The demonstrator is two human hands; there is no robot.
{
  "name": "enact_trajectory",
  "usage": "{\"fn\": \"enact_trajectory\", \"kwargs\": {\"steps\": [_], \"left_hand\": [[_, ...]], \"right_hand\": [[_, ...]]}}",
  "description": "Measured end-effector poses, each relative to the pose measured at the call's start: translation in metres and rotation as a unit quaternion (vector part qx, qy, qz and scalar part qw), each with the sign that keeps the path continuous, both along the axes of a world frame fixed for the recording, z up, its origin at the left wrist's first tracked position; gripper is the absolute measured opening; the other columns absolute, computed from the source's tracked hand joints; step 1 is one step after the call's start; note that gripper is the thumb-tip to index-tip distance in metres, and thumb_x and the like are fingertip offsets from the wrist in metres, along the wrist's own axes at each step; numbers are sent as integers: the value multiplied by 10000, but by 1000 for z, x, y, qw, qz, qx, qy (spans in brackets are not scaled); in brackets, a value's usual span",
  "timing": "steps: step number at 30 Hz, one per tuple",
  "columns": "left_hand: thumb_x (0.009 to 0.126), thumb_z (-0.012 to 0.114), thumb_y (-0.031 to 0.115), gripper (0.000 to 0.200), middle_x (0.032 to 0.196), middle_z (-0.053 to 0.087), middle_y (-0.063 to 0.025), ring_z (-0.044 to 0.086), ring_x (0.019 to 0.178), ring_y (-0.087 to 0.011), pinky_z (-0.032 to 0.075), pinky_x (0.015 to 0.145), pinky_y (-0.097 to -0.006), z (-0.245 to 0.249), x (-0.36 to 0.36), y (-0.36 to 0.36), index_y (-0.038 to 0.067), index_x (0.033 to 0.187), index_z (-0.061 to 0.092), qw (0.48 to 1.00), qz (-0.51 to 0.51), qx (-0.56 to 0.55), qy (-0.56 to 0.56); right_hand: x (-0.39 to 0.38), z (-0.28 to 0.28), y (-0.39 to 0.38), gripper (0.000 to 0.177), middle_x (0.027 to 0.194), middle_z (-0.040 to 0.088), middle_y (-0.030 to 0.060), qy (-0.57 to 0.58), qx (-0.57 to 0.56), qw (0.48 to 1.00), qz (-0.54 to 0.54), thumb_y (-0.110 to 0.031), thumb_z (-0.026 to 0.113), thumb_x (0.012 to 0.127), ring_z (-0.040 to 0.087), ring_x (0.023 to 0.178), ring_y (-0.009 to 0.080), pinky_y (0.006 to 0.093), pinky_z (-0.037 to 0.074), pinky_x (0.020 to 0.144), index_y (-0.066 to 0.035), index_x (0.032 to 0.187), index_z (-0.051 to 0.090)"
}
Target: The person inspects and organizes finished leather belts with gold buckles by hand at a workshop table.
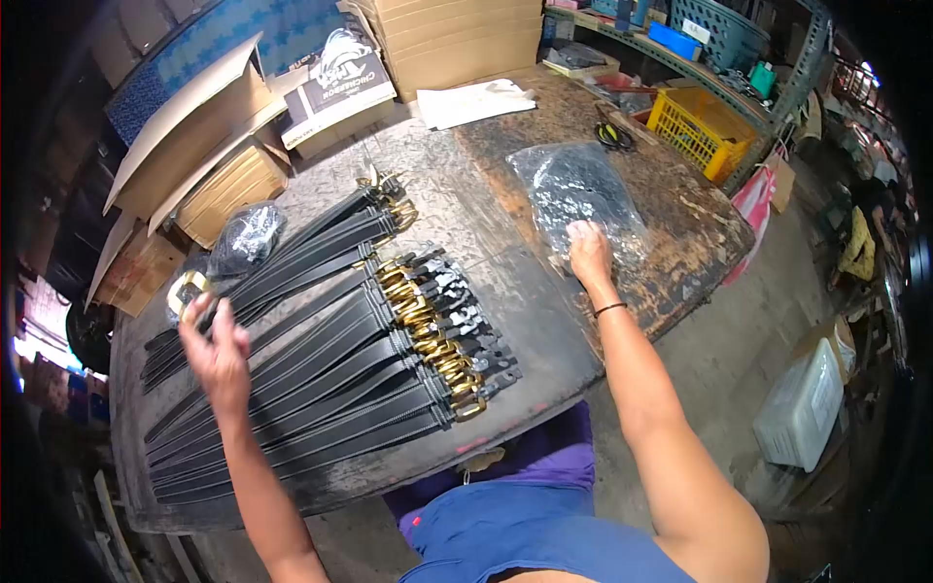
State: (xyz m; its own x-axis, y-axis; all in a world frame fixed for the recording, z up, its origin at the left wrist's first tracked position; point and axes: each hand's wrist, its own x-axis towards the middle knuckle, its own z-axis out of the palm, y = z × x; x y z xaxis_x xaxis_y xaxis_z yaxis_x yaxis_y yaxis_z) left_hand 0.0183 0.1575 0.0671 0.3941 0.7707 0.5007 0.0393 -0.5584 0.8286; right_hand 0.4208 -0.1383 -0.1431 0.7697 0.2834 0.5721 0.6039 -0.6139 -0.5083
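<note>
Pinched fingers of my right hand (590, 255) are at the near edge of a clear plastic bag (575, 187) with dark contents. My left hand (218, 361) is over the left side of the table, its fingers apart and slightly blurred. Its fingertips overlap a roll of tape (186, 289) in this view. Below and right of that hand lie rows of black belts (321, 364), side by side, with gold-coloured buckles (418, 309) towards the middle of the table. Another bundle of black belts (321, 243) lies farther back, beside a second plastic-wrapped bundle (247, 238).
Open cardboard boxes (185, 131) and a printed carton (340, 97) line the back left. White paper (476, 103) lies at the back. Black-and-yellow cutters (613, 136) sit behind the bag, near a yellow crate (702, 133). A lidded plastic bin (802, 408) stands on the floor at right.
</note>
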Motion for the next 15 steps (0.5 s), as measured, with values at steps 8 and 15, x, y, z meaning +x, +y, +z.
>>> {"fn": "enact_trajectory", "kwargs": {"steps": [8, 15], "left_hand": [[980, 396, 194, 146, 879, 542, -77, 552, 756, -152, 489, 649, -291, -80, -102, -99, 68, 1023, 455, 963, 49, -188, -184], [960, 413, 128, 164, 942, 564, -106, 567, 703, -158, 506, 580, -288, -113, -82, -135, 54, 1102, 450, 928, -89, -324, -159]], "right_hand": [[-41, 25, -58, 177, 873, 626, 164, 12, -18, 999, 41, -136, 536, 856, 599, 870, 338, 408, 473, 763, -15, 934, 639], [-129, 54, -74, 124, 776, 576, 0, 251, 423, 870, 24, -176, 558, 925, 474, 594, 35, 179, 405, 523, -63, 968, 583]]}}
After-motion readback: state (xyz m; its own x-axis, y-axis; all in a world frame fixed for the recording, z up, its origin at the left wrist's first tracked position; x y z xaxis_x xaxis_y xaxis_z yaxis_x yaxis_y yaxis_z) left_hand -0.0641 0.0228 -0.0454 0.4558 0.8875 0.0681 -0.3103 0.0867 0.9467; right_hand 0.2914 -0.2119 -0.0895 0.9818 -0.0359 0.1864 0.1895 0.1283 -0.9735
